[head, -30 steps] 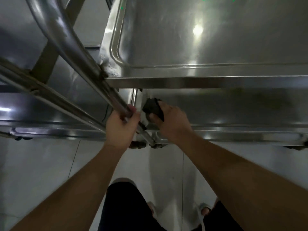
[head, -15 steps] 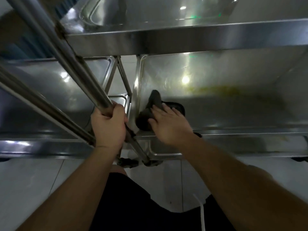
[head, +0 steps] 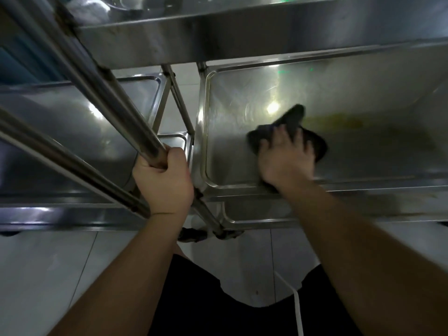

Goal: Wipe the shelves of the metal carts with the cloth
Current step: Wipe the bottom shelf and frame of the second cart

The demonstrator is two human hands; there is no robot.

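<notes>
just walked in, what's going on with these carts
A person is wiping a metal cart's middle shelf. The right hand presses a dark cloth flat on it, next to a yellowish smear. The left hand grips the cart's handle bar.

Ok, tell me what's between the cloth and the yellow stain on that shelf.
Head view: bare steel shelf separates the cloth from the yellow stain.
</notes>
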